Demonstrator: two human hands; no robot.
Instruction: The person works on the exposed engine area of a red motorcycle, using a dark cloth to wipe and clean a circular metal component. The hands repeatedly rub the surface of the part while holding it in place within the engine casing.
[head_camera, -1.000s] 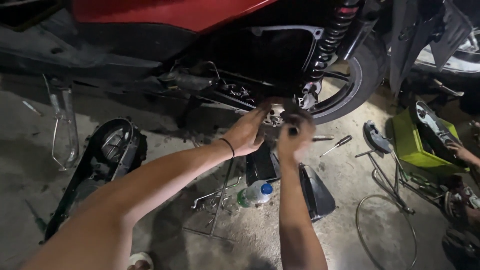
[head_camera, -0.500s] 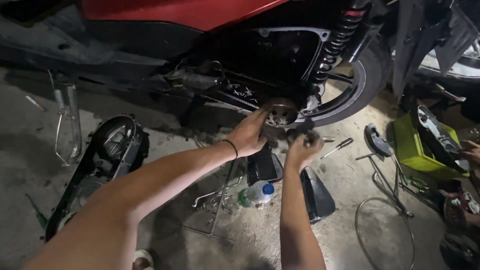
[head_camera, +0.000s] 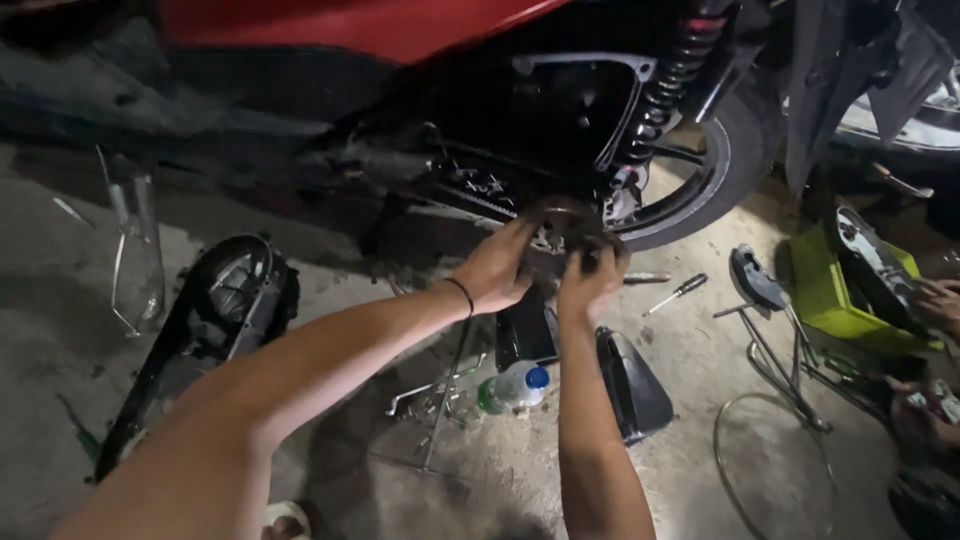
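Both hands, left hand (head_camera: 497, 268) and right hand (head_camera: 590, 285), seem to grip the round metal part (head_camera: 560, 222) under the red scooter (head_camera: 400, 30), steadying it.

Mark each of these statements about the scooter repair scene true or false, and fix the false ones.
1. Both hands are on the round metal part beside the rear wheel. True.
2. The left hand wears a thick work glove. False: it is bare, with a thin dark band at the wrist.
3. A plastic bottle with a blue cap lies on the floor under the arms. True.
4. The scooter body is blue. False: it is red.
5. The right hand holds the screwdriver. False: the screwdriver lies on the floor, apart from it.
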